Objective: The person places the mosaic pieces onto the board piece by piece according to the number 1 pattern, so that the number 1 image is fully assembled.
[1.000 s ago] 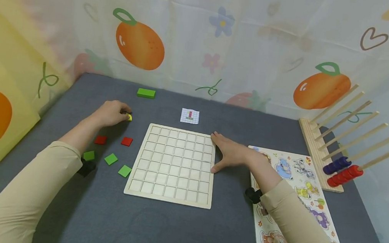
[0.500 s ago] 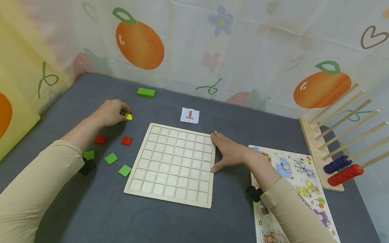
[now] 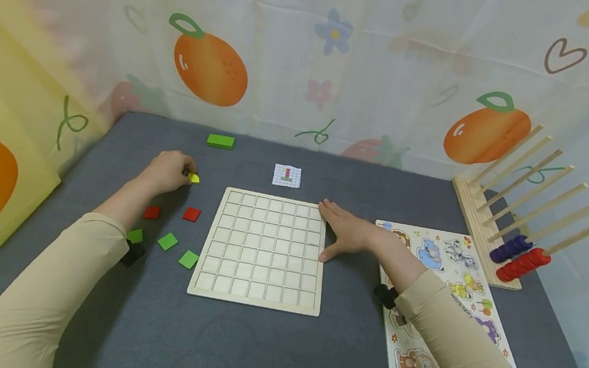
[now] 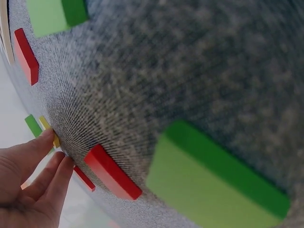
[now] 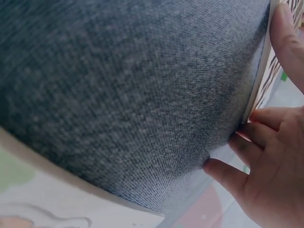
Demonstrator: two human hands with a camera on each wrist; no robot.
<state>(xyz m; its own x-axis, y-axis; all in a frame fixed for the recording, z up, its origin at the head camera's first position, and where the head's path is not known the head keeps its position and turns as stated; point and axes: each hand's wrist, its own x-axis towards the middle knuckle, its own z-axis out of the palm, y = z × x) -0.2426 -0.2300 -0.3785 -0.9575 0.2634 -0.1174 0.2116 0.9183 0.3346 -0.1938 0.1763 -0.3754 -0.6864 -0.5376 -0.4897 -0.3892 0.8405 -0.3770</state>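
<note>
Our left hand (image 3: 168, 170) pinches a small yellow tile (image 3: 194, 179) at its fingertips, lifting it clear (red tiles (image 3: 191, 214) lie just nearer us). Our right hand (image 3: 347, 233) lies flat, fingers straight, against the wooden grid board (image 3: 262, 250) to steady its edge.

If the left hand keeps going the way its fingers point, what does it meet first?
The left hand already pinches a small yellow tile. Its fingers point right, toward the wooden grid board; its upper-left corner probably comes first, though depth is unclear.

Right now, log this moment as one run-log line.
left hand: pinches yellow tile | right hand: flat against grid board right edge | grid board: empty
</note>
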